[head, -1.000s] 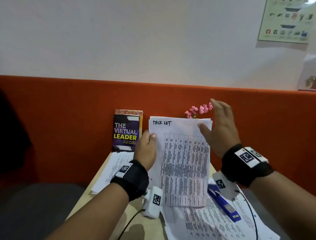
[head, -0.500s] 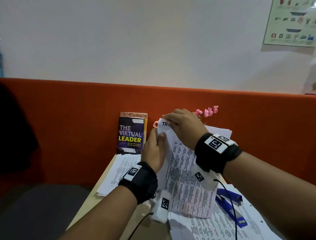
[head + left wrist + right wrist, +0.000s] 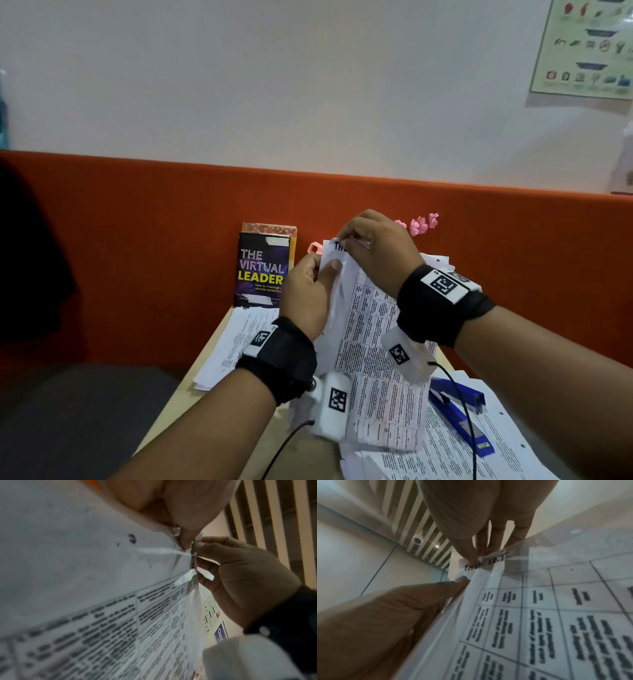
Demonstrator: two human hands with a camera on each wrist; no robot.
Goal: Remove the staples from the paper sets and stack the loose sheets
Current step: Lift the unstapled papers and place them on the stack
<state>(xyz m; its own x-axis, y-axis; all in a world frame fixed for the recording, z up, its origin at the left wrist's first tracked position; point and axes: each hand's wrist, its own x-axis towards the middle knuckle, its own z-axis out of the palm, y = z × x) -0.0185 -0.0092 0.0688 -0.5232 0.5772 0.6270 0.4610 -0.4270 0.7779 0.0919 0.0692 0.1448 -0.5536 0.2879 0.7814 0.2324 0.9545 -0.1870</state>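
Paper set (image 3: 373,349) held upright off the desk, left hand (image 3: 310,294) pinching its left edge, right hand (image 3: 376,246) pinching the top-left corner, blue stapler (image 3: 459,418) just right below

I count two hands of mine, left hand (image 3: 310,294) and right hand (image 3: 378,251), on one raised set of white printed table sheets (image 3: 376,359). One blue metal stapler (image 3: 459,416), two upright paperback books (image 3: 262,274), one pink flower sprig (image 3: 423,222).
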